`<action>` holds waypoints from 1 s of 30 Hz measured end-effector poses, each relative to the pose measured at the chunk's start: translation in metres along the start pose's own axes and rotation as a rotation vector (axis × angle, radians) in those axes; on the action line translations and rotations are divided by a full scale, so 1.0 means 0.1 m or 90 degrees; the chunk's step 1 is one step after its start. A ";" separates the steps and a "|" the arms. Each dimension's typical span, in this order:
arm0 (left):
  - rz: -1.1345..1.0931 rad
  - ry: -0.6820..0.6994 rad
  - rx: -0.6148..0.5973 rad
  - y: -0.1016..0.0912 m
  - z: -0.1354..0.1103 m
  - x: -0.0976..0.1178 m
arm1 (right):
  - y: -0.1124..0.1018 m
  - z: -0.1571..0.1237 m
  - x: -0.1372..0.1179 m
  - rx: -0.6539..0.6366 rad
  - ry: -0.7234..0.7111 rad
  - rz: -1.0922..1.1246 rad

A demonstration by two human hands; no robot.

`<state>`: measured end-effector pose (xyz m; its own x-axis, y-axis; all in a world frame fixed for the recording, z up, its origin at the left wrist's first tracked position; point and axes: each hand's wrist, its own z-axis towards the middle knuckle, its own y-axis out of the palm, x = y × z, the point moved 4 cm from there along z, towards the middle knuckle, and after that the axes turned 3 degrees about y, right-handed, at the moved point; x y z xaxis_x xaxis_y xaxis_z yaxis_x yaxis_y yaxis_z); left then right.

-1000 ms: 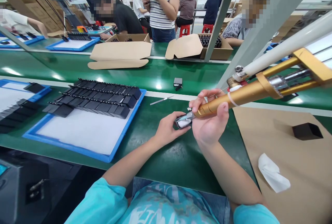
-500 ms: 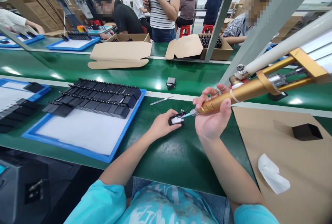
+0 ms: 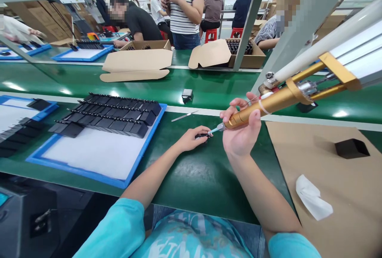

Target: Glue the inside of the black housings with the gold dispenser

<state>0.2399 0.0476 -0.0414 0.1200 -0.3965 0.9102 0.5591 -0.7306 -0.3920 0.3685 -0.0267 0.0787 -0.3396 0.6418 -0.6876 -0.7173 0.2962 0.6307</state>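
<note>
Over a green tabletop (image 3: 191, 182), a worker's left hand (image 3: 191, 139) clamps its fingers on a black case (image 3: 203, 135), long axis roughly left to right. The right hand (image 3: 240, 136) curls its fingers round a gold dispenser (image 3: 277, 101) slanting down leftward, nozzle (image 3: 215, 129) at the case's right end.

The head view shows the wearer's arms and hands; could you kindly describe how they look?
The turquoise T-shirt has short sleeves and a pale print across its front. Both forearms are bare. The left hand and right hand are ungloved, with no watch or bracelet visible.
</note>
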 end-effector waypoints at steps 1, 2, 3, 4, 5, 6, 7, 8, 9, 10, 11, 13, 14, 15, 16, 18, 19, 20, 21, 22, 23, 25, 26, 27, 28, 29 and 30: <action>0.017 0.005 0.020 0.00 0.00 -0.01 | 0.00 0.00 0.00 -0.001 0.002 0.002; 0.052 0.009 0.048 -0.01 -0.01 -0.02 | 0.00 0.00 0.00 -0.003 0.004 0.006; 0.098 0.017 0.076 -0.02 -0.02 -0.02 | 0.01 0.00 0.00 -0.006 0.006 0.011; 0.145 0.029 0.098 -0.03 -0.03 -0.02 | 0.01 0.00 0.00 -0.008 0.006 0.018; 0.182 0.045 0.111 -0.03 -0.05 -0.02 | 0.01 0.00 0.01 -0.009 0.007 0.026; 0.208 0.064 0.114 -0.03 -0.06 -0.01 | 0.01 0.00 0.01 -0.010 0.007 0.032; 0.221 0.086 0.109 -0.03 -0.07 0.00 | 0.00 0.00 0.01 -0.010 0.007 0.035; 0.228 0.105 0.100 -0.03 -0.08 0.01 | 0.00 0.00 0.01 -0.009 0.007 0.036; 0.233 0.118 0.093 -0.02 -0.08 0.02 | 0.00 0.00 0.02 -0.007 0.007 0.034; 0.242 0.124 0.086 -0.02 -0.08 0.03 | 0.00 0.00 0.02 -0.006 0.008 0.032; 0.259 0.124 0.083 -0.02 -0.08 0.03 | 0.00 0.00 0.02 -0.007 0.009 0.031; 0.296 0.110 0.079 -0.03 -0.06 0.04 | 0.00 0.00 0.01 -0.008 0.013 0.032; 0.311 0.107 0.074 -0.03 -0.06 0.05 | 0.00 0.00 0.01 -0.009 0.014 0.033; 0.323 0.112 0.064 -0.03 -0.06 0.05 | 0.00 0.00 0.01 -0.010 0.015 0.034; 0.332 0.126 0.052 -0.03 -0.06 0.07 | 0.00 0.00 0.00 -0.011 0.016 0.036; 0.348 0.166 0.023 -0.03 -0.08 0.10 | 0.00 0.00 0.00 -0.014 0.018 0.045; 0.359 0.179 0.012 -0.03 -0.10 0.11 | 0.01 0.00 0.00 -0.015 0.019 0.049; 0.371 0.182 0.007 -0.03 -0.11 0.11 | 0.01 0.00 0.00 -0.015 0.021 0.053; 0.383 0.176 0.010 -0.03 -0.13 0.11 | 0.01 0.00 0.00 -0.015 0.023 0.054; 0.392 0.166 0.018 -0.03 -0.14 0.11 | 0.00 0.00 0.01 -0.013 0.026 0.052; 0.399 0.155 0.028 -0.02 -0.16 0.10 | 0.00 0.00 0.01 -0.011 0.028 0.049; 0.398 0.139 0.052 -0.02 -0.17 0.09 | 0.00 -0.01 0.01 -0.008 0.030 0.041; 0.390 0.131 0.061 -0.01 -0.18 0.09 | -0.01 -0.01 0.01 -0.008 0.030 0.040; 0.379 0.121 0.071 -0.01 -0.18 0.08 | -0.01 -0.01 0.01 -0.009 0.028 0.040; 0.366 0.108 0.082 -0.01 -0.19 0.07 | -0.01 -0.01 0.01 -0.011 0.026 0.042; 0.350 0.093 0.093 -0.01 -0.19 0.07 | -0.01 -0.01 0.01 -0.014 0.025 0.044; 0.333 0.077 0.102 -0.01 -0.20 0.06 | -0.01 -0.01 0.01 -0.016 0.024 0.046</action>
<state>0.2239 0.0351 -0.0379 0.3254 -0.7516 0.5737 0.5688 -0.3291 -0.7538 0.3685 -0.0265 0.0771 -0.4129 0.6333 -0.6546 -0.7055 0.2321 0.6696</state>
